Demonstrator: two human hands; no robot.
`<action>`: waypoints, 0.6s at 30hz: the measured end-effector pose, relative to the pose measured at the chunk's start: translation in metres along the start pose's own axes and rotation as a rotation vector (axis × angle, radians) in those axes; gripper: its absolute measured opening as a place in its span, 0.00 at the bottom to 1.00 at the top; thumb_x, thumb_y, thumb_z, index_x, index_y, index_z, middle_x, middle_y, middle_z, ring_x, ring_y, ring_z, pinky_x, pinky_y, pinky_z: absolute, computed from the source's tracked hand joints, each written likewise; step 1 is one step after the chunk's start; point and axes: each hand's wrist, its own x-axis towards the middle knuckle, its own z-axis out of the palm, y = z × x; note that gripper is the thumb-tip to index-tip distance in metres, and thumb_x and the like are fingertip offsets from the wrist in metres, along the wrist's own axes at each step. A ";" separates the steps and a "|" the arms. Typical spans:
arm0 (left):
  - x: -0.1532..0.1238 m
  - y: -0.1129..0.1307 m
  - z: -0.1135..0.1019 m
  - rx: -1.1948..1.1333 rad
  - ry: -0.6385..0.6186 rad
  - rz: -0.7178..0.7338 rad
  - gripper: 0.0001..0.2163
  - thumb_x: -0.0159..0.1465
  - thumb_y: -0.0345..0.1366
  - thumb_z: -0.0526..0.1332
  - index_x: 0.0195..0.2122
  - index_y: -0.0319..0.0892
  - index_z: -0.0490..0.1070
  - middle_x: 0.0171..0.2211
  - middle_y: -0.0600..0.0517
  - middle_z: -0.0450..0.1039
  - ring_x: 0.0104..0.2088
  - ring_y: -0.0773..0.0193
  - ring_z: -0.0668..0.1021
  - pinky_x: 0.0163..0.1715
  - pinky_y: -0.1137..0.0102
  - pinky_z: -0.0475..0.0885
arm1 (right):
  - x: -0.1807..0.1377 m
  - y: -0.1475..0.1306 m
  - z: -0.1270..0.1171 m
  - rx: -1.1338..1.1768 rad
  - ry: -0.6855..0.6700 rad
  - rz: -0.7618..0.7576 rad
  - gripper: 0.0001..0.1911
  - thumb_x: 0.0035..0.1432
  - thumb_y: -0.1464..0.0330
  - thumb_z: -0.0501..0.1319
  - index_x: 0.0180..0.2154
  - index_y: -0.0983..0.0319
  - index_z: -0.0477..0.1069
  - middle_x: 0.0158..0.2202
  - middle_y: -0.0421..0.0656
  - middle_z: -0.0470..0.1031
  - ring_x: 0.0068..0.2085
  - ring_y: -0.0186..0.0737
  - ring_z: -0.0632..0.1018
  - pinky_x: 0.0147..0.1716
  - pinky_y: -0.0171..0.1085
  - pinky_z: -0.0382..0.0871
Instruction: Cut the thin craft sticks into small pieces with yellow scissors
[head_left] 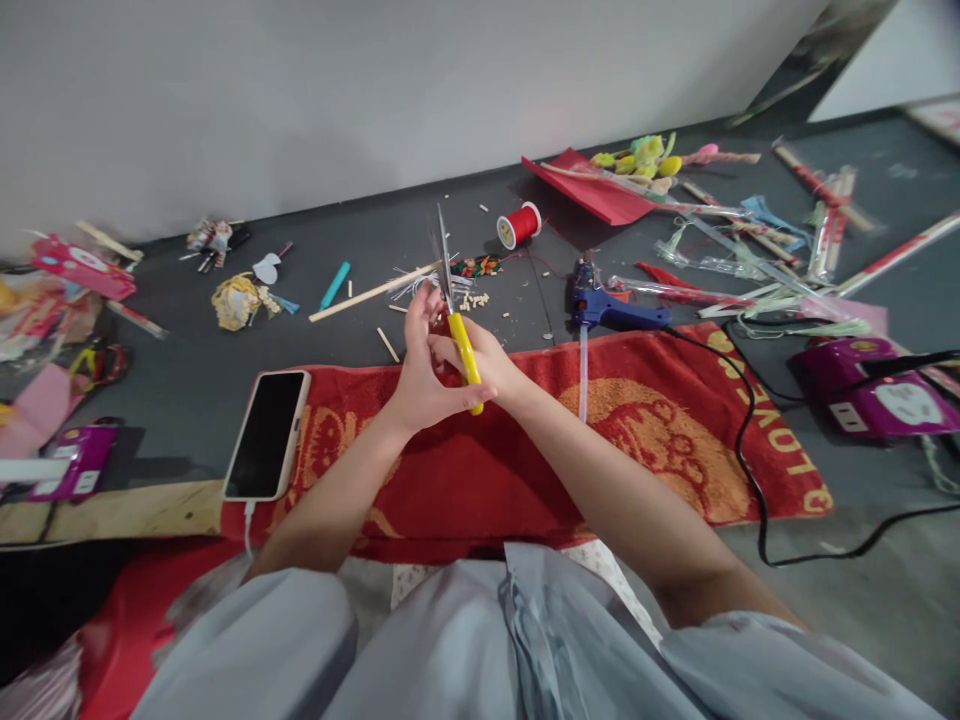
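My right hand (491, 362) is closed on a pair of yellow-handled scissors (466, 350), whose blades point up and away from me. Against it, my left hand (421, 365) has its fingers curled and its thumb stretched across under the scissors' handle. Whatever the left fingers hold is hidden. Just beyond the fingertips are thin white strands, a wooden stick (360, 300), a dark patterned piece with green and orange (480, 266) and several small cut wooden bits (474, 300). Both hands are above the near edge of the grey table, over a red towel (450, 470).
A blue glue gun (619, 308) lies to the right, with a red thread spool (519, 225) farther back. A phone (268, 435) lies at left on the towel. A black cable (742, 440) runs near a purple power socket (874, 390). Sticks and craft pieces cover the right.
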 end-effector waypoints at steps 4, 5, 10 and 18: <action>0.000 -0.005 0.002 -0.077 0.013 0.007 0.51 0.48 0.68 0.61 0.66 0.56 0.38 0.68 0.44 0.46 0.69 0.51 0.56 0.66 0.55 0.60 | 0.000 0.000 0.000 0.027 0.004 -0.016 0.11 0.52 0.59 0.57 0.34 0.59 0.62 0.31 0.39 0.72 0.35 0.38 0.74 0.36 0.39 0.67; 0.001 -0.008 0.002 -0.110 0.010 0.002 0.51 0.46 0.67 0.62 0.66 0.57 0.38 0.68 0.45 0.44 0.69 0.51 0.55 0.67 0.54 0.58 | 0.001 0.000 0.000 0.026 0.007 -0.022 0.11 0.51 0.59 0.57 0.34 0.59 0.62 0.32 0.40 0.72 0.36 0.38 0.74 0.37 0.39 0.67; 0.002 -0.024 -0.001 -0.204 -0.105 -0.035 0.55 0.45 0.65 0.65 0.66 0.58 0.33 0.69 0.45 0.42 0.69 0.46 0.54 0.64 0.52 0.61 | 0.003 0.008 0.001 0.008 0.023 -0.033 0.15 0.51 0.57 0.56 0.37 0.59 0.62 0.34 0.42 0.73 0.36 0.40 0.74 0.37 0.40 0.67; 0.002 -0.022 -0.007 -0.230 -0.202 -0.076 0.53 0.44 0.63 0.67 0.67 0.54 0.41 0.69 0.43 0.44 0.69 0.45 0.53 0.67 0.49 0.53 | 0.004 0.011 0.002 -0.314 0.073 -0.058 0.13 0.53 0.59 0.50 0.38 0.59 0.62 0.36 0.46 0.73 0.34 0.42 0.73 0.34 0.41 0.65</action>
